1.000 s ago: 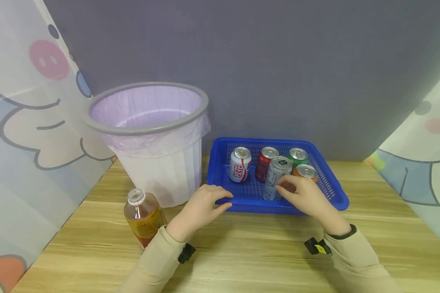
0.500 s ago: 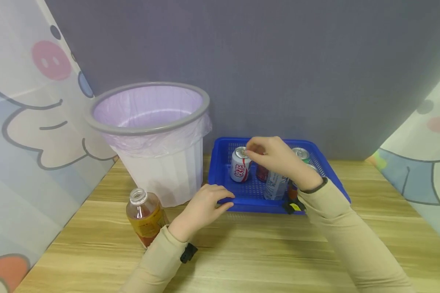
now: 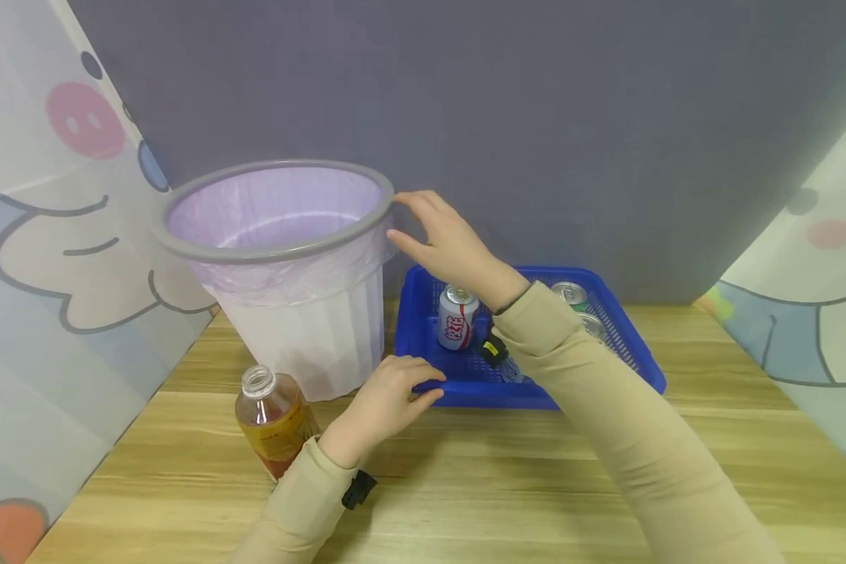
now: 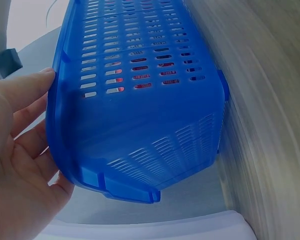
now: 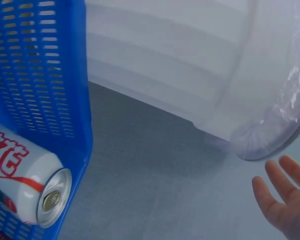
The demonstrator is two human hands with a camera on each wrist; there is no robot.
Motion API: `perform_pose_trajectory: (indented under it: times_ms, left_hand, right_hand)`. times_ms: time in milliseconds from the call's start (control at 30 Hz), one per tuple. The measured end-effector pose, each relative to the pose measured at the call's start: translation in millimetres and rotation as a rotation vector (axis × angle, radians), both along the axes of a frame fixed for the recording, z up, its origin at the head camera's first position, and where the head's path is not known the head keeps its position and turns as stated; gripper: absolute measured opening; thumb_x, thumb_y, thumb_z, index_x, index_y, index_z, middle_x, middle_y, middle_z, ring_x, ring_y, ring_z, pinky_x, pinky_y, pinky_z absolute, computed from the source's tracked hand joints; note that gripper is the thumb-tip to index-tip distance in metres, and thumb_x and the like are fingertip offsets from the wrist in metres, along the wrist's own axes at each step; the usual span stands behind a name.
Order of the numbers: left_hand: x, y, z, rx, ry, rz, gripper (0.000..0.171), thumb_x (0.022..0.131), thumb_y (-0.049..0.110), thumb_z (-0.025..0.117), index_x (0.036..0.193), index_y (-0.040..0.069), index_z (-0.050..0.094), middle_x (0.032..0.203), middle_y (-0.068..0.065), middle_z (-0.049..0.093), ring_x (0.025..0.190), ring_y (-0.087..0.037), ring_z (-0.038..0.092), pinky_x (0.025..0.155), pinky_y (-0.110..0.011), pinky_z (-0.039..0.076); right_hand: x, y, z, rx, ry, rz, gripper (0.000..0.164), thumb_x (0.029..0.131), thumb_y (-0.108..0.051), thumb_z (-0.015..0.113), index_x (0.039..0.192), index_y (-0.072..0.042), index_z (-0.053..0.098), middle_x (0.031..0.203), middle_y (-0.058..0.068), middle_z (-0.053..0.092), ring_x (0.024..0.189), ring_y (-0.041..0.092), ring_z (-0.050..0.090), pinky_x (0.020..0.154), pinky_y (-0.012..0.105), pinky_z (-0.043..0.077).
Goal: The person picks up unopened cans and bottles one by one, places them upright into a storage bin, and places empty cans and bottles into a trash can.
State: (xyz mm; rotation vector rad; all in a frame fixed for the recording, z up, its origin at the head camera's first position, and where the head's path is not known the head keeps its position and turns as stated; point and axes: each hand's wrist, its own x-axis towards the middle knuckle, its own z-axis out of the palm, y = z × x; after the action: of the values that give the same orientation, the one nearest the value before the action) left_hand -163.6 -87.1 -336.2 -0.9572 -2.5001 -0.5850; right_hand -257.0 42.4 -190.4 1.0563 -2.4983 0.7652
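At the near left corner of a blue plastic basket (image 3: 410,313), my left hand (image 3: 384,407) holds the rim. The left wrist view shows thumb and fingers on either side of that basket's edge (image 4: 57,125). My right hand (image 3: 454,247) is raised at the right side of a white trash bin (image 3: 310,337), fingers spread, holding nothing. Its fingertips are close to the grey rim; whether they touch, I cannot tell. A white can with red lettering (image 3: 457,319) stands in the basket, and a green can (image 3: 571,294) is at its back right. My right forearm hides most of the other cans.
A purple liner (image 3: 282,207) is folded over the bin's rim. An uncapped bottle with a yellow label (image 3: 278,431) stands on the wooden table (image 3: 465,486), left of my left forearm. A grey panel (image 3: 571,141) rises behind everything.
My right hand has left the grey can, passed over the red and white cans, and moved up and left to the bin's rim. My left hand stays at the basket.
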Motion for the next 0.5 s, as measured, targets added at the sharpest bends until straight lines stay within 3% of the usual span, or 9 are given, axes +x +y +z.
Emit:
perform_pose_trajectory:
  times_ms: [267, 367, 500]
  left_hand:
    - [0.4, -1, 0.1, 0.002, 0.004, -0.009, 0.015, 0.081, 0.017, 0.071, 0.094, 0.010, 0.071, 0.088, 0.002, 0.070, 0.081, -0.013, 0.064, 0.074, -0.033, 0.048]
    - [-0.5, -1, 1.8, 0.009, 0.006, -0.019, 0.014, 0.081, 0.018, 0.070, 0.094, 0.010, 0.071, 0.088, 0.002, 0.070, 0.081, -0.013, 0.064, 0.075, -0.033, 0.049]
    - [-0.5, 0, 4.8, 0.030, -0.001, -0.039, 0.014, 0.083, 0.019, 0.069, 0.093, 0.010, 0.071, 0.088, 0.001, 0.071, 0.082, -0.013, 0.065, 0.077, -0.034, 0.050]
  right_hand:
    - [-10.4, -13, 0.9, -0.011, 0.077, 0.040, 0.044, 0.095, -0.030, 0.051, 0.135, -0.012, 0.048, 0.141, 0.010, 0.042, 0.134, 0.024, 0.038, 0.112, 0.038, 0.031]
    - [-13.4, -11, -0.4, -0.026, 0.055, 0.027, 0.041, 0.096, -0.030, 0.050, 0.135, -0.016, 0.049, 0.143, 0.008, 0.041, 0.134, 0.023, 0.038, 0.110, 0.039, 0.033]
    - [-14.7, -10, -2.7, -0.077, 0.024, 0.035, 0.040, 0.096, -0.028, 0.049, 0.135, -0.018, 0.050, 0.144, 0.007, 0.041, 0.124, 0.023, 0.049, 0.101, 0.037, 0.043]
